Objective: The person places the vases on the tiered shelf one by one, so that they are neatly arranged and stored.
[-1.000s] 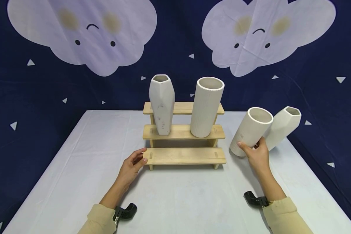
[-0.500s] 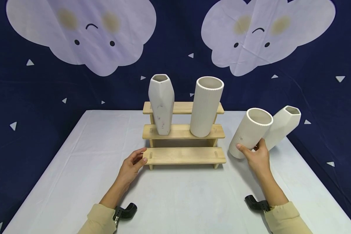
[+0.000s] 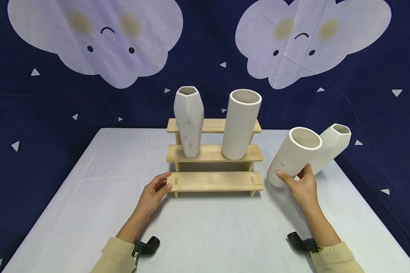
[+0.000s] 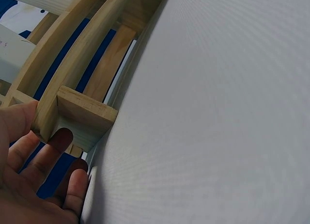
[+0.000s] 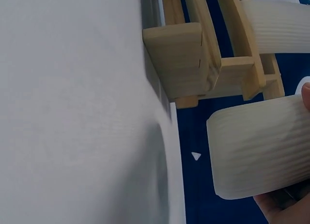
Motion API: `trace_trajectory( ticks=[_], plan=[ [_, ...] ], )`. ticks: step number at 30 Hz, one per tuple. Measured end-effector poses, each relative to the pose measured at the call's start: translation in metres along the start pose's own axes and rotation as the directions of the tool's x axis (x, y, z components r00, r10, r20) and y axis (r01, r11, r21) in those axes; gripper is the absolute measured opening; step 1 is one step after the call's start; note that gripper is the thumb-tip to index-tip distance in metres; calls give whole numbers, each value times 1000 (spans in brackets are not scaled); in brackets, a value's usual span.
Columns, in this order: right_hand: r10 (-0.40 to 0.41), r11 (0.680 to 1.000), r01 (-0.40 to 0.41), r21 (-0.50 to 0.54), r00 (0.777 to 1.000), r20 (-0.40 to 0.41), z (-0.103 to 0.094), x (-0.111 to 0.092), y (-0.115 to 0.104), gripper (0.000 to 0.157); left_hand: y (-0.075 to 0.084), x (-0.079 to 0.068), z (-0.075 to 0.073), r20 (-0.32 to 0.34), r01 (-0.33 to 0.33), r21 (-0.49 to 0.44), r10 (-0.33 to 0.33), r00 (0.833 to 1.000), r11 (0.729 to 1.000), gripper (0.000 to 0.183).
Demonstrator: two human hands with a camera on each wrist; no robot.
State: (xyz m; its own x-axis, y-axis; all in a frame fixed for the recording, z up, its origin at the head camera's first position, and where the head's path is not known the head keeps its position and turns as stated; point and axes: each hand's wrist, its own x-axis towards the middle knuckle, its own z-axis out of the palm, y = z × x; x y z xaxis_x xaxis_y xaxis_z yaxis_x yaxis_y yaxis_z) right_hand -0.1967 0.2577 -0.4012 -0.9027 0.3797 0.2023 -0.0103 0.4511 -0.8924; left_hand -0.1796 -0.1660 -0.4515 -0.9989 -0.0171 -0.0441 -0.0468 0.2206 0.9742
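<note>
My right hand (image 3: pixel 301 185) grips a white ribbed cylindrical vase (image 3: pixel 290 161) low on its side, thumb on the near face. The vase leans to the right, and in the right wrist view a gap separates its base (image 5: pixel 218 156) from the tabletop. With thumb on top and fingers beneath, my left hand (image 3: pixel 153 194) pinches the left end of the bottom step of a three-step wooden display stand (image 3: pixel 215 181). On the middle step stand a faceted white vase (image 3: pixel 189 125) at left and another ribbed cylindrical vase (image 3: pixel 240 127) at right.
A second faceted white vase (image 3: pixel 333 146) leans behind the held one, partly hidden by it. White cloth covers the table (image 3: pixel 222 231). Behind it hangs a dark blue backdrop (image 3: pixel 205 57) with cloud shapes.
My right hand has brought the ribbed vase slightly toward me, tilting it a little more to the right. My left hand and the stand have stayed put.
</note>
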Motion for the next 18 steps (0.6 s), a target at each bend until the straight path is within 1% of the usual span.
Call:
trace_trajectory(
  ticks=[11,18],
  plan=[
    [-26,999,25,26,1000,14,-2,-8,-7,69,0,0,0,-6,3,7,-2,1000,1000,43],
    [-45,999,44,23,999,31,-3,-13,-11,70,0,0,0,-8,3,5,-3,1000,1000,44]
  ],
)
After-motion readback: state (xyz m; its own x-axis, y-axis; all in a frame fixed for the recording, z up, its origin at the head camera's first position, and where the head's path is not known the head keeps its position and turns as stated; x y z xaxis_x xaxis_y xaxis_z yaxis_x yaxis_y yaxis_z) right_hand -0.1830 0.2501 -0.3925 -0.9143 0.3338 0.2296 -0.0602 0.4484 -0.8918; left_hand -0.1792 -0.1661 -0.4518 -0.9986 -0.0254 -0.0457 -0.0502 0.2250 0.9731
